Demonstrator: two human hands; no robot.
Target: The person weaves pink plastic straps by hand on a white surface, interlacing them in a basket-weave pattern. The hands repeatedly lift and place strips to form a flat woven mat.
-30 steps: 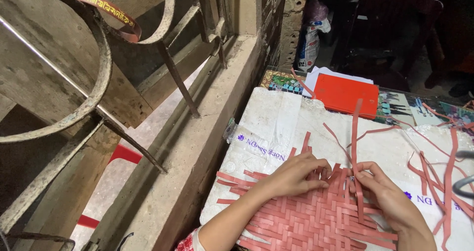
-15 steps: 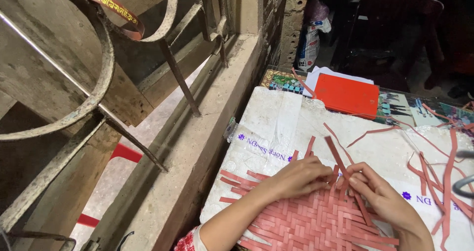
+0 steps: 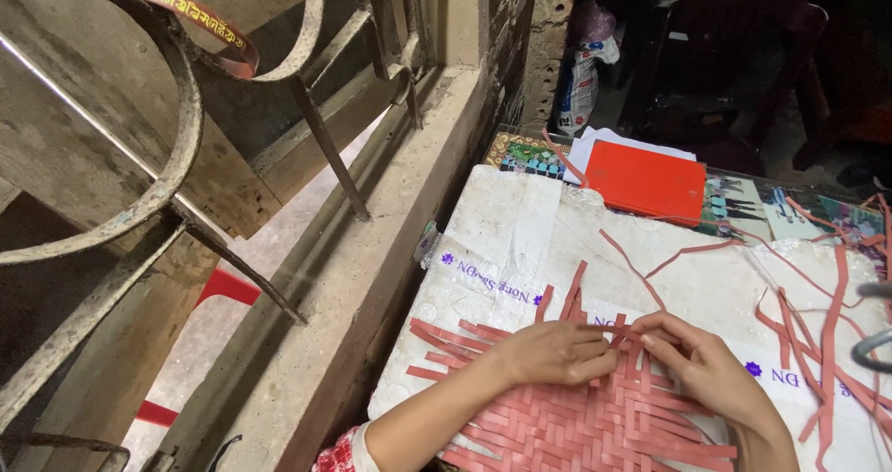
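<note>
Hands, 2 of them, work at the far edge of 1 red mat (image 3: 576, 426) woven in a herringbone pattern. Mat lies on a white sack (image 3: 520, 240) spread over the table, at the bottom centre of the view, partly cut off by the frame edge.

Left hand (image 3: 556, 353) rests palm down on the mat's upper edge, fingers close together & curled, tips pressing on a thin horizontal strip (image 3: 613, 328). Right hand (image 3: 699, 365) meets it from the other side; thumb & forefinger pinch the same strip, other fingers bent & bunched just behind. Fingertips of both hands nearly touch.

Approx 3 loose strip ends stick up from the mat just beyond the left hand; several more fan out on the mat's left side, count unclear. Bunch of loose strips (image 3: 827, 333) lies on the sack to the right, well over 5, tangled, exact no. can't tell. 1 long strip curves across the sack toward the far side.

Beyond the sack: 1 red folder (image 3: 648, 182) on white papers, 1 patterned box (image 3: 520, 154) just left of it, printed sheets to the right. 1 white bag (image 3: 578, 86) stands on the floor behind. Left of the table runs a concrete ledge (image 3: 372, 277) w/ a rusty curved iron grille (image 3: 177, 128) above it. 1 grey curved object (image 3: 873, 342) at right edge, cut off, can't tell what.
</note>
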